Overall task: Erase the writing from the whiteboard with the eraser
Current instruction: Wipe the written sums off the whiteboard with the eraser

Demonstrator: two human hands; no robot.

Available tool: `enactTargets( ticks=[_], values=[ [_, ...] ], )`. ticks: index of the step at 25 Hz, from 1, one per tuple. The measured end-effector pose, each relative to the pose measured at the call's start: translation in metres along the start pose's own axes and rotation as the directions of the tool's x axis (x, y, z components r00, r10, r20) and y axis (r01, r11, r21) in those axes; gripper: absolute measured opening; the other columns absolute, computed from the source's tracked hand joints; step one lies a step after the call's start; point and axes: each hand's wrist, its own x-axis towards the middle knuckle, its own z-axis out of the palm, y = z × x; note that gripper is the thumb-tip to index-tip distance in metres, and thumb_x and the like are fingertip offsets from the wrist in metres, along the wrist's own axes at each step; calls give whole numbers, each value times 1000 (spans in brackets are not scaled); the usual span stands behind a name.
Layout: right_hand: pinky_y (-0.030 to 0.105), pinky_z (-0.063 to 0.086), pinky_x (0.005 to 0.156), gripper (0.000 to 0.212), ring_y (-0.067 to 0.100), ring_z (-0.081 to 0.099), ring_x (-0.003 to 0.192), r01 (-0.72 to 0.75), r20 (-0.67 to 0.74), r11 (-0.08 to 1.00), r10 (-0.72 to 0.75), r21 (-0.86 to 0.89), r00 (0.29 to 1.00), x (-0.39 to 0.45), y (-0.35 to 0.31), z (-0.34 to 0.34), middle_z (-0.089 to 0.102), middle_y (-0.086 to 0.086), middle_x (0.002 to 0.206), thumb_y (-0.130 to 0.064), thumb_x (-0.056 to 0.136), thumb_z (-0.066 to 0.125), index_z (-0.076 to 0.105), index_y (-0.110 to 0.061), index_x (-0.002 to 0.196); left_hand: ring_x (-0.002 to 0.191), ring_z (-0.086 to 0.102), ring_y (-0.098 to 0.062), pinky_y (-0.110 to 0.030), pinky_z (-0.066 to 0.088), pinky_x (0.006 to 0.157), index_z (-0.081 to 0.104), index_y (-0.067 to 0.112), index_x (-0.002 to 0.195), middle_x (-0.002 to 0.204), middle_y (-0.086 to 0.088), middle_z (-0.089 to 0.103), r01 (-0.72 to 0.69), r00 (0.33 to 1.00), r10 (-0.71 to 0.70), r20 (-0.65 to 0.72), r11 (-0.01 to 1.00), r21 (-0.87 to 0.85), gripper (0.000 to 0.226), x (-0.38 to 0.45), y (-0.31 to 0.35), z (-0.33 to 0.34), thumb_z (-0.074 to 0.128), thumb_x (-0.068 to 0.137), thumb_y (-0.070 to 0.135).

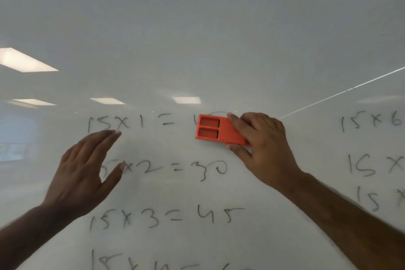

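Observation:
A glossy whiteboard (197, 39) fills the view. Black handwritten sums run down it: "15x1=" (131, 123) at the top, then "15x2=30" (175, 167), "15x3=45" (166, 218) and a cut-off line at the bottom edge. My right hand (260, 147) is shut on an orange eraser (215, 130), pressed flat on the board over the answer of the top sum, which is mostly hidden. My left hand (83, 169) is open with fingers extended, over the start of the second sum, just below the "15" of the top one.
A second column of sums (372, 144) starts at the right edge, partly cut off. Ceiling lights reflect in the board at the left (24, 61). A thin bright line (341, 93) crosses the upper right of the board.

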Motion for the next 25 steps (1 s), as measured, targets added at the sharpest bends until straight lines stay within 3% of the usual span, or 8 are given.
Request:
enactTargets(
  ticks=[4,8,12,15,21,25],
  values=[
    [38,37,97,61,27,55,106,15,16,1000,-15,3,1000,44,-6,9,56,7,112,-37,87,71,53,-13,140,157,20,-14,-43,25,122,18,32,164,172,16,14,39,999,-39,-9,997,70,78,18,-79,19,33,96,66],
    [40,40,98,61,28,54,106,-20,41,999,19,37,999,54,-19,18,55,10,113,-32,88,71,51,-11,142,160,11,-14,-23,2,129,12,29,166,174,12,8,159,986,-160,55,987,30,82,14,-130,48,33,95,66],
    [39,43,98,58,26,55,108,107,69,994,-107,5,992,14,-20,18,56,8,115,-39,92,61,50,-12,142,161,7,-15,-19,-2,127,9,26,166,175,7,6,121,984,-125,124,992,35,81,-7,-152,73,28,97,64],
    [39,42,99,58,27,56,107,180,88,982,-174,-56,981,9,-8,10,58,9,116,-45,95,50,51,-11,142,161,6,-18,-23,-2,128,10,23,166,175,4,6,122,989,-122,82,993,8,79,-14,-157,89,27,98,59],
    [41,43,95,60,32,56,104,-23,-20,1000,23,6,1000,65,-23,27,57,14,113,-31,89,69,51,-8,141,161,11,-25,-34,2,131,16,19,166,174,-1,12,112,987,-111,118,994,-6,76,-15,-176,98,27,98,52],
    [38,41,100,58,26,55,108,177,17,984,-177,0,984,21,-38,40,57,9,118,-42,95,53,49,-10,143,161,12,-25,-32,2,130,16,19,166,174,-1,12,127,985,-131,109,991,41,74,-21,-178,99,25,100,51]
  ],
)
